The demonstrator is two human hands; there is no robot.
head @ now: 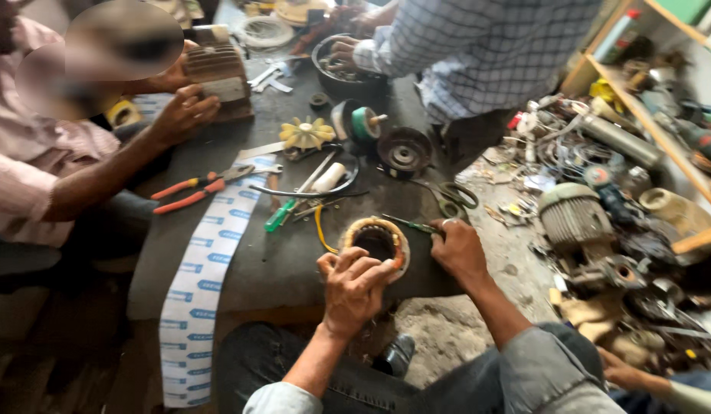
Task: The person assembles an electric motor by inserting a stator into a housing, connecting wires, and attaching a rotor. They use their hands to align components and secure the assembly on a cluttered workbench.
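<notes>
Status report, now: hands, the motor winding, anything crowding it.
Left hand grips winding ring at its near rim. Right hand holds a thin tool at its edge. Scissors, green screwdriver close by.

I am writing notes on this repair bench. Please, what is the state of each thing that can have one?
Left hand: gripping the stator rim.
Right hand: holding a thin tool at the stator.
Motor stator: bare, windings exposed, lying on the bench.
Orange pliers: handles spread, lying unused.
Scissors: lying unused.
Green screwdriver: lying flat.

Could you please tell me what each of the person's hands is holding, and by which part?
The left hand grips the wound motor coil ring by its near rim; the right hand holds a thin green-handled tool by its handle end.
</notes>
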